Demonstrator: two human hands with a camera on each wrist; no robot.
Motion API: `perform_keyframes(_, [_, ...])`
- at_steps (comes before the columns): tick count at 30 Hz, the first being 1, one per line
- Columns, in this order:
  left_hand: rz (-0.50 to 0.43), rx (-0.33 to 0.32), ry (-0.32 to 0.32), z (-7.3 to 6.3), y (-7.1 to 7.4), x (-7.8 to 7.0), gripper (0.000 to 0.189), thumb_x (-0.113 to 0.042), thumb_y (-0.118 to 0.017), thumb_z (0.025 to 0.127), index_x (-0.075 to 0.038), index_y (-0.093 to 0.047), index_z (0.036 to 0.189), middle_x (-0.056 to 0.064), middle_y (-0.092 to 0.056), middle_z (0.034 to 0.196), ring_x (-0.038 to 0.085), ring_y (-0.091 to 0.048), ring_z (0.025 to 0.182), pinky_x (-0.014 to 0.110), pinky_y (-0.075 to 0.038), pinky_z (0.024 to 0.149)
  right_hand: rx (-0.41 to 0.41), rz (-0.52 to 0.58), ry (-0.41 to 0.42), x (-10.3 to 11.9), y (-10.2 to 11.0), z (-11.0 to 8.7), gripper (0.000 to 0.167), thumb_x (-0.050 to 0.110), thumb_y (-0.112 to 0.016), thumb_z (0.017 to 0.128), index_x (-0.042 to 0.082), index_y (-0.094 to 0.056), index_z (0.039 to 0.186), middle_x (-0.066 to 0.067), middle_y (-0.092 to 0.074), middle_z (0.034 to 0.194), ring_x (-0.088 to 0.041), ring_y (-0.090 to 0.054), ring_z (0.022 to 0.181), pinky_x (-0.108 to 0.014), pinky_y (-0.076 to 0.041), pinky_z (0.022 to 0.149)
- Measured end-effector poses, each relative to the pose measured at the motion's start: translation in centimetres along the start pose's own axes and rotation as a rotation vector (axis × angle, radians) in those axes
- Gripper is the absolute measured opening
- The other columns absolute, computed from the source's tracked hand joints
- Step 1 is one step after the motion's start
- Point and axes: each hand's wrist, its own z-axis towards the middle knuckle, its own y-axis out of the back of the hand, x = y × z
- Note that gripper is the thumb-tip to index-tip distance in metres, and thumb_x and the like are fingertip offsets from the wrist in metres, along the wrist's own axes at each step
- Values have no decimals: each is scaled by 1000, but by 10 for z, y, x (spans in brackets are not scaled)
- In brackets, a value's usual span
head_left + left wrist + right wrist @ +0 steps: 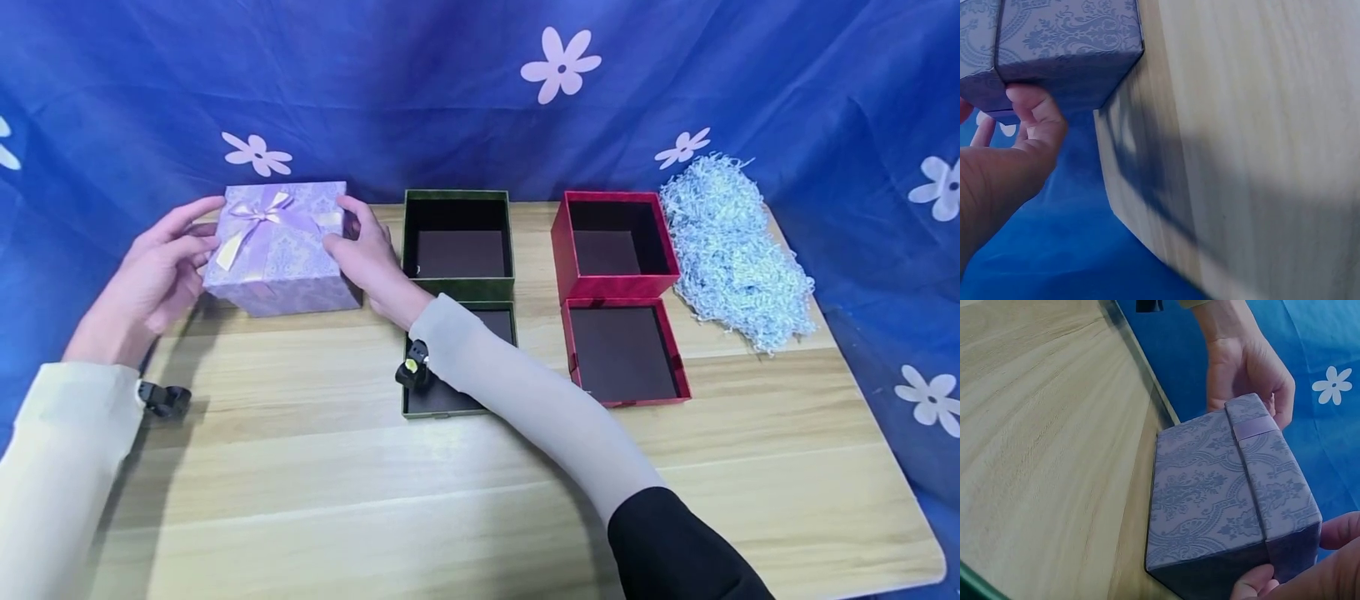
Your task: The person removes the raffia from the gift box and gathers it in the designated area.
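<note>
A lilac patterned gift box (300,254) with a ribbon bow (262,217) on its lid stands at the table's far left. My left hand (161,271) holds its left side, thumb and fingers at the lid's edge. On the opposite side my right hand (375,258) grips the box, the thumb near the front corner and fingers farther back. The right wrist view shows the seam between lid and body of the gift box (1210,500); the lid is on. What lies inside is hidden. Just right of my right hand is a green box (459,290), uncovered.
In front of the green box lies its upturned lid (450,400), partly under my right forearm. A red box (615,286) stands uncovered farther right, its upturned lid (626,354) before it. Pale blue shredded paper (738,250) is heaped at the table's right edge. A blue curtain (450,83) hangs behind.
</note>
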Motion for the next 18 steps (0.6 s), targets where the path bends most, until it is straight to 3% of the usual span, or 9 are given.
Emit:
perform_keyframes(5, [59, -43, -35, -1, -6, -2, 54, 23, -39, 107, 5, -57, 153, 25, -74, 116, 29, -77, 86, 35, -64, 68, 33, 22, 36, 1, 5, -1, 67, -2, -70, 92, 21, -61, 154, 7, -57, 126, -4, -51, 113, -19, -44, 93])
perform_keyframes(10, [131, -145, -70, -11, -19, -11, 55, 22, -50, 104, -1, -60, 153, 19, -76, 114, 19, -72, 73, 21, -54, 51, 78, 27, 64, 4, 10, -6, 70, -2, -71, 92, 22, -58, 157, 5, -57, 132, -5, -55, 112, -19, -47, 91])
perform_keyframes(14, [112, -216, -54, -20, -29, -21, 49, 20, -56, 104, -1, -65, 147, 19, -77, 105, 18, -68, 65, 18, -44, 41, 92, 66, 61, 12, 15, -11, 69, 3, -75, 97, 22, -52, 159, 4, -60, 136, -7, -64, 105, -19, -53, 84])
perform_keyframes(18, [93, -240, -8, -29, -30, -33, 30, 18, -55, 105, 10, -75, 126, 22, -78, 100, 24, -76, 76, 24, -59, 57, 112, 123, 28, 22, 22, -17, 61, 13, -81, 99, 8, -56, 155, 1, -68, 136, -7, -70, 104, -18, -56, 85])
